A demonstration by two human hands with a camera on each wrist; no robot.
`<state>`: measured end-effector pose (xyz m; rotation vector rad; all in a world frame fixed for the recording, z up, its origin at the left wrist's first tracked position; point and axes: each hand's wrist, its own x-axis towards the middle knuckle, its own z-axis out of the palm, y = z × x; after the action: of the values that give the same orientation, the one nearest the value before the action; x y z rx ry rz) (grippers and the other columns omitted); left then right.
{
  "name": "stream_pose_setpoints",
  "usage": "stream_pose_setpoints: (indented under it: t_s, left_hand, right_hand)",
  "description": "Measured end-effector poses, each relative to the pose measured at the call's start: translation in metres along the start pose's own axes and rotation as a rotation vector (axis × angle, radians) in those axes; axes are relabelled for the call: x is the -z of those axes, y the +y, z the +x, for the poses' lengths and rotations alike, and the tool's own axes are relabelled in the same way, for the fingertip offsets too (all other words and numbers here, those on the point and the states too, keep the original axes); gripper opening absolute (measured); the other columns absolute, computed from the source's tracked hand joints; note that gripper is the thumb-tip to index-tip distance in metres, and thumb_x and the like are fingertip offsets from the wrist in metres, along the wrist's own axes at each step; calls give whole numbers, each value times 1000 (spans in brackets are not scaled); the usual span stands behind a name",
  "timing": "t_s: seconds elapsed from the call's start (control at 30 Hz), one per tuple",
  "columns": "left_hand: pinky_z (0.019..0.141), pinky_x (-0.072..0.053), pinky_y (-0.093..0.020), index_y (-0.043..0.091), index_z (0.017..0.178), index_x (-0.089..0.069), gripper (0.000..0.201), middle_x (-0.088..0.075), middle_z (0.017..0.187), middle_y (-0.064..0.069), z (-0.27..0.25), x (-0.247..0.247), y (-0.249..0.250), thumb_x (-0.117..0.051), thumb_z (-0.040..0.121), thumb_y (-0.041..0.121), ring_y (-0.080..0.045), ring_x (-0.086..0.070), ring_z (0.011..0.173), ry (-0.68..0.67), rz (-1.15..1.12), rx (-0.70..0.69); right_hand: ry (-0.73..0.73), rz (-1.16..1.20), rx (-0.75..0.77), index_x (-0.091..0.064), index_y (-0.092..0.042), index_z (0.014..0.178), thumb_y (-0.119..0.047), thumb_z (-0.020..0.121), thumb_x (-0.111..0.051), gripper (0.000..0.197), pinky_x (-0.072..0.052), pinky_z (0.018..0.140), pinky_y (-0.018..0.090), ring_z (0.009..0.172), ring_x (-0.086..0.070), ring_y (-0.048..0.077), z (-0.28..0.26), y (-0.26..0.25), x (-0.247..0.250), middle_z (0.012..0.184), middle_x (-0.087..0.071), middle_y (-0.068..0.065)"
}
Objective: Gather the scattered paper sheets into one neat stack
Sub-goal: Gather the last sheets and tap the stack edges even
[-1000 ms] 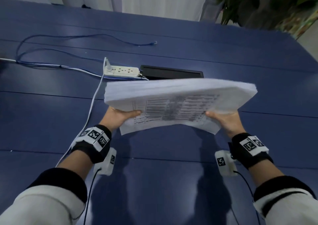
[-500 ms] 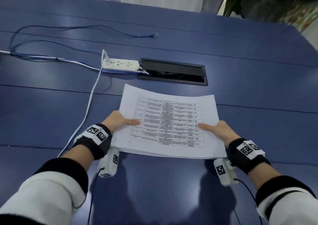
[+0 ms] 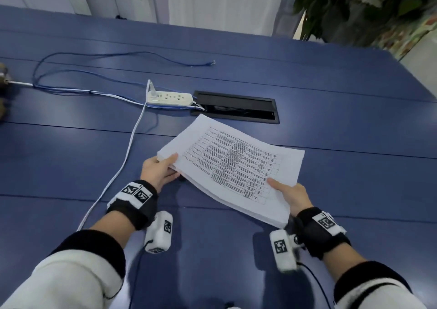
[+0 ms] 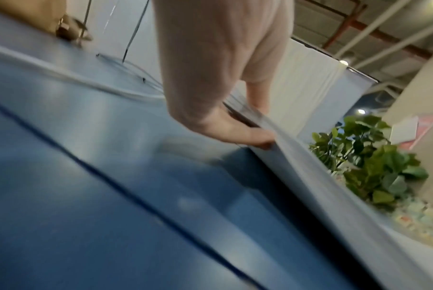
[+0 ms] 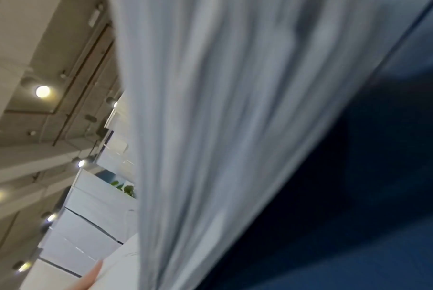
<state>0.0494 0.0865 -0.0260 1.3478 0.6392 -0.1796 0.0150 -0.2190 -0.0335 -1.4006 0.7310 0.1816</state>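
A wide blue surface (image 3: pixel 71 157) fills my view from the head camera, with a leafy plant (image 3: pixel 354 8) at its far right corner. Across the middle lie a black cable hatch (image 3: pixel 236 106), a white power strip (image 3: pixel 169 97) just left of it, and thin blue and white cords trailing leftward. Nearer to me, the paper stack (image 3: pixel 236 164) is held just above the surface, turned at an angle, printed table facing up. My left hand (image 3: pixel 157 172) pinches its left edge, thumb on top, fingers (image 4: pixel 247 135) curled beneath. My right hand (image 3: pixel 292 196) grips the near right corner, thumb on top; its fingers are hidden under the sheets. I see no loose sheets anywhere, so gathering looks done. The edges look slightly fanned, so I judge squaring and setting down remain.
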Motion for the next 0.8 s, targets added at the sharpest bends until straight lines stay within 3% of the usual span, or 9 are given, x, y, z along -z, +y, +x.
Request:
stream_pose_setpoints:
  t_s: [0.1, 0.2, 0.3, 0.4, 0.5, 0.6, 0.7, 0.8]
  left_hand:
    - [45, -54, -19, 11, 97, -56, 13, -62, 80, -4, -15, -19, -18, -63, 87, 14, -14, -60, 65, 27, -119, 19]
    - [46, -54, -22, 9, 97, -57, 12, -63, 79, -5, -33, -38, -44, -64, 86, 9, -18, -59, 67, -24, -88, 88]
    - [60, -55, -34, 0, 111, -54, 28, -65, 91, -12, -45, -51, -58, -64, 85, 4, -22, -62, 71, -16, -102, 88]
    - [75, -54, -48, -3, 122, -43, 45, -60, 115, -22, -49, -50, -59, -65, 83, 1, -31, -62, 90, 7, -49, 45]
    - [80, -54, -48, -2, 123, -40, 48, -57, 120, -20, -49, -40, -54, -65, 82, -1, -33, -61, 100, -17, 7, 15]
    - [83, -52, -45, -1, 126, -42, 48, -58, 123, -16, -47, -27, -44, -61, 83, -8, -33, -60, 104, -85, 30, 0]
    - [81, -49, -43, -4, 128, -44, 49, -58, 125, -21, -40, -11, -33, -56, 82, -15, -32, -60, 100, -197, 83, -13]
    - [70, -57, -40, -1, 124, -49, 45, -64, 114, -19, -30, -1, -25, -56, 82, -15, -24, -68, 82, -332, 215, 2]
  right_hand:
    - [44, 91, -5, -58, 7, 118, 0, 77, -72, 44, -53, 71, 34, 100, -64, 32, -17, 13, -13, 117, -64, 19]
    - [55, 184, -29, -58, 8, 117, 3, 77, -70, 42, -53, 80, 40, 101, -63, 33, -31, 27, -25, 117, -63, 21]
    - [88, 226, -51, -59, 8, 116, 3, 76, -72, 42, -50, 91, 46, 102, -64, 34, -41, 41, -36, 116, -64, 22]
    - [96, 273, -81, -60, 6, 114, 1, 74, -74, 43, -50, 92, 50, 100, -65, 33, -49, 54, -39, 115, -65, 20]
    - [23, 344, -120, -60, 4, 110, 0, 79, -69, 32, -52, 85, 45, 91, -65, 31, -56, 58, -30, 105, -67, 17]
    - [43, 384, -85, -57, 8, 114, 3, 83, -62, 32, -54, 67, 34, 76, -62, 25, -47, 45, -3, 96, -66, 16]
    - [6, 159, -56, -58, 4, 116, 6, 82, -60, 35, -53, 55, 24, 71, -60, 21, -39, 25, 22, 91, -65, 16]
    - [-189, -235, -84, -61, -3, 113, -2, 86, -60, 27, -52, 63, 24, 65, -62, 16, -40, 15, 31, 80, -67, 8]
